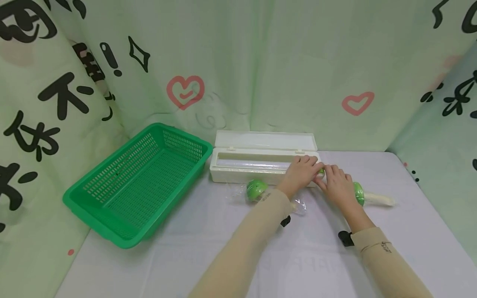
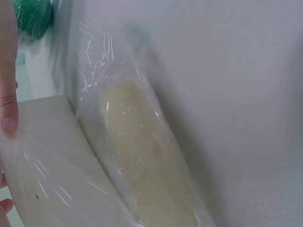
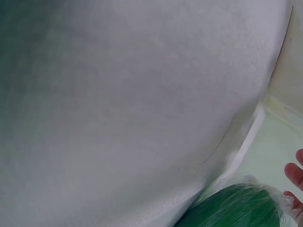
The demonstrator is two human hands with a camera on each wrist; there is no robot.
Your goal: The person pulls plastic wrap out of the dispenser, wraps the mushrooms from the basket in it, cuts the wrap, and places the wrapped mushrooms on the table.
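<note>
A white plastic wrap dispenser (image 1: 238,174) lies lengthwise with its lid raised, and a film roll (image 1: 257,164) shows inside. My left hand (image 1: 299,174) rests at its right end, the fingers bent over the top; what they hold is hidden. Beside it, my right hand (image 1: 338,186) grips that same end, its thumb (image 2: 8,124) on the front face. In front of the dispenser, a green-headed thing (image 1: 256,189) with a pale stem (image 2: 147,156) lies in clear film. Close to my right wrist lies a similar green-headed thing (image 1: 359,193), film-covered in the right wrist view.
A green plastic basket (image 1: 179,194) with mesh sides stands on the left of the white-covered table (image 1: 193,265). Printed curtains (image 1: 290,62) surround the table at the back and sides. Black wrist cameras (image 1: 345,239) sit under both wrists.
</note>
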